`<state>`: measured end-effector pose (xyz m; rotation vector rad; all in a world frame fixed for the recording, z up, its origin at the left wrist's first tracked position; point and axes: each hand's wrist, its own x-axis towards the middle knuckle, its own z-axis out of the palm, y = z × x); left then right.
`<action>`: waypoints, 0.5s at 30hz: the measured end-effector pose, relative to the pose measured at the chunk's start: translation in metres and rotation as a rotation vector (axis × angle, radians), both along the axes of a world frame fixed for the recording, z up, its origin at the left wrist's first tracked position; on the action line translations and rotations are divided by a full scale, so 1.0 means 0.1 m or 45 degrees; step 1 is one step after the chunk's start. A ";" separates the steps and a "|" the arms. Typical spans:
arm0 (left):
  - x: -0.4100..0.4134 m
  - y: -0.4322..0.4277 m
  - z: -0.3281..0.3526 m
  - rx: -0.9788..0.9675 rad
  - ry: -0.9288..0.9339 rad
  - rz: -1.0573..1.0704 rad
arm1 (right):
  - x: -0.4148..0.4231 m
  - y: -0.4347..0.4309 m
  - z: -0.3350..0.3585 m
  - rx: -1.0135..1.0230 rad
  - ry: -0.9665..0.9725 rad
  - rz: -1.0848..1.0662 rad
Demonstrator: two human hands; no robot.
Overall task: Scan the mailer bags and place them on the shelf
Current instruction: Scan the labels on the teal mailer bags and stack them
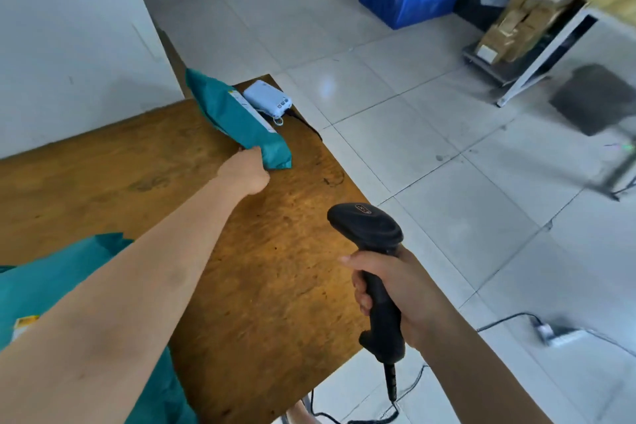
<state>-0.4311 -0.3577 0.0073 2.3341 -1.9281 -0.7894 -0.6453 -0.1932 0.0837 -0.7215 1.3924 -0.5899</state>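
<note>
Mailer bag (pixel 237 120) lies at the tabletop's (pixel 275 268) far right corner, its long axis running diagonally away from the left hand (pixel 246 170), which grips its near end, while the right hand (pixel 402 296), closer to the body, holds the barcode scanner (pixel 370 227) pointed toward it.

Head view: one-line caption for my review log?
Left hand grips a teal mailer bag on the wooden table; right hand holds a black barcode scanner.

Parcel depot (mailer bags (pixel 237 120), scanner (pixel 368 227), stacked cartons (pixel 512 24))
</note>
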 end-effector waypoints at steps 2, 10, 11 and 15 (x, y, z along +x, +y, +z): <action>0.08 0.31 -0.06 0.047 0.087 0.007 | 0.05 -0.02 -0.04 0.023 -0.003 0.027; 0.62 1.70 -0.11 0.610 0.384 0.012 | 0.63 -0.13 -0.15 0.052 -0.015 0.291; 0.64 1.76 -0.09 0.503 0.411 0.200 | 0.70 -0.14 -0.17 0.052 -0.014 0.331; 0.50 1.87 -0.09 0.219 0.449 0.625 | 0.92 -0.14 -0.23 0.117 0.033 0.492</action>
